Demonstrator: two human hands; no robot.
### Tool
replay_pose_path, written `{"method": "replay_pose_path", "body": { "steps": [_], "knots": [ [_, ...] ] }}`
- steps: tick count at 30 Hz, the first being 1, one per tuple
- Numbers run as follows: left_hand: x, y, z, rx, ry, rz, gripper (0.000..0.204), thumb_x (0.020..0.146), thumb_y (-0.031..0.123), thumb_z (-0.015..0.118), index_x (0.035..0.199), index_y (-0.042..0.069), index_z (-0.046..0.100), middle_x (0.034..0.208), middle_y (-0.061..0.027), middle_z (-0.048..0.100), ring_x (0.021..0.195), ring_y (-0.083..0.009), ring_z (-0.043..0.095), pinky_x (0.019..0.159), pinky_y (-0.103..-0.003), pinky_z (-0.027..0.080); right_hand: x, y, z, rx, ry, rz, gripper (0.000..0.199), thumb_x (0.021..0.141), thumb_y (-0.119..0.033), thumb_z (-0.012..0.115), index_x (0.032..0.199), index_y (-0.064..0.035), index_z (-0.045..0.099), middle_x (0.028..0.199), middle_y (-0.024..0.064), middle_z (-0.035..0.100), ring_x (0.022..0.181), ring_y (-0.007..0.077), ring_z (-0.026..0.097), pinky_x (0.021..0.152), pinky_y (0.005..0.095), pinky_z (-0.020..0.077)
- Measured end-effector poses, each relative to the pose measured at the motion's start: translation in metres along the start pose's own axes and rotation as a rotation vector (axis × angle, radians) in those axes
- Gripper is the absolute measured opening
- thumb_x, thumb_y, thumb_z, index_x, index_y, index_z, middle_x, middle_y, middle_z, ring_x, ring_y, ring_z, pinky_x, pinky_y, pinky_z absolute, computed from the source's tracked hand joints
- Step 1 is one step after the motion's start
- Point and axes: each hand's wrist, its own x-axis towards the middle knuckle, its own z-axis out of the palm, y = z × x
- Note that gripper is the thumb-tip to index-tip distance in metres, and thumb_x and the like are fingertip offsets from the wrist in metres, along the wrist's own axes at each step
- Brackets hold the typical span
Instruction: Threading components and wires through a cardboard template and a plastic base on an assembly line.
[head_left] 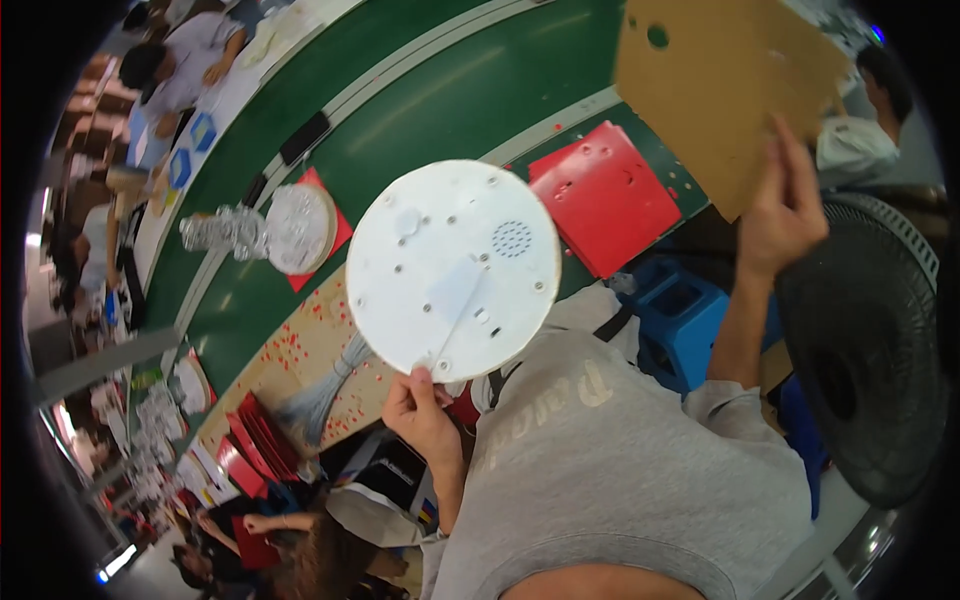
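1. Our left hand (425, 412) pinches the disc (450, 270) by its near rim, thumb on the white face we see, fingers curled below.
2. Our right hand (785, 215) pinches the card (710, 110) near its edge, holding it up and well apart from the disc.
3. On the side toward us the disc looks assembled, we judge – a perforated patch and small round fittings are in place. Its other side is hidden, so we cannot tell what is left there. It is held up, so setting it down remains.
4. The disc reaches away from the left hand, beyond the fingertips, and lies left of the right hand.
5. Farther out, the red sheets (615, 200) lie on the green bench (530, 75) – between disc and card in our view. A bundle of wires (325, 395) lies left of the left hand.
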Motion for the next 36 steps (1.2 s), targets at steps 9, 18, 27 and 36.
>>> {"method": "replay_pose_path", "body": {
  "steps": [9, 18, 27, 36],
  "knots": [
    [-0.006, -0.002, 0.01, 0.001, 0.001, 0.042, 0.037, 0.106, 0.024, 0.058, 0.073, 0.006, 0.052, 0.059, 0.0025, 0.049, 0.052, -0.0044, 0.042, 0.05, -0.021, 0.031, -0.087, -0.038, 0.01, 0.934, -0.711, 0.55, 0.05, 0.082, 0.002, 0.052, 0.129, 0.0117, 0.063, 0.132, 0.0213, 0.066, 0.123, 0.026, 0.061, 0.099, 0.0338, 0.05],
    [-0.013, -0.011, 0.004, -0.066, -0.083, 0.11, 0.042, 0.11, 0.03, 0.042, 0.085, 0.002, 0.06, 0.071, -0.001, 0.057, 0.061, -0.0078, 0.051, 0.057, -0.024, 0.039, -0.095, -0.065, 0.009, 0.168, -0.611, -0.601, 0.047, 0.055, 0.0, 0.079, 0.099, -0.014, 0.082, 0.085, -0.0017, 0.065, 0.077, 0.023, 0.057, 0.066, 0.0319, 0.0482],
    [-0.022, -0.034, 0.005, -0.22, 0.079, 0.092, 0.082, 0.106, 0.063, 0.02, 0.114, -0.007, 0.063, 0.107, -0.0106, 0.07, 0.105, -0.0185, 0.063, 0.091, -0.029, 0.046, -0.097, -0.075, 0.019, 0.409, -0.91, -0.697, 0.047, 0.066, -0.032, 0.084, 0.109, -0.0135, 0.077, 0.116, 0.0067, 0.072, 0.102, 0.025, 0.069, 0.078, 0.0367, 0.0519],
    [-0.019, -0.045, -0.004, -0.046, -0.066, 0.35, 0.082, 0.101, 0.067, 0.034, 0.115, -0.009, 0.063, 0.109, -0.0139, 0.069, 0.101, -0.0212, 0.065, 0.089, -0.032, 0.048, -0.117, -0.076, 0.009, 0.419, -0.826, -0.671, 0.042, 0.07, -0.031, 0.087, 0.104, -0.0105, 0.076, 0.11, 0.0038, 0.075, 0.095, 0.0217, 0.07, 0.074, 0.0332, 0.0505]
  ]
}}
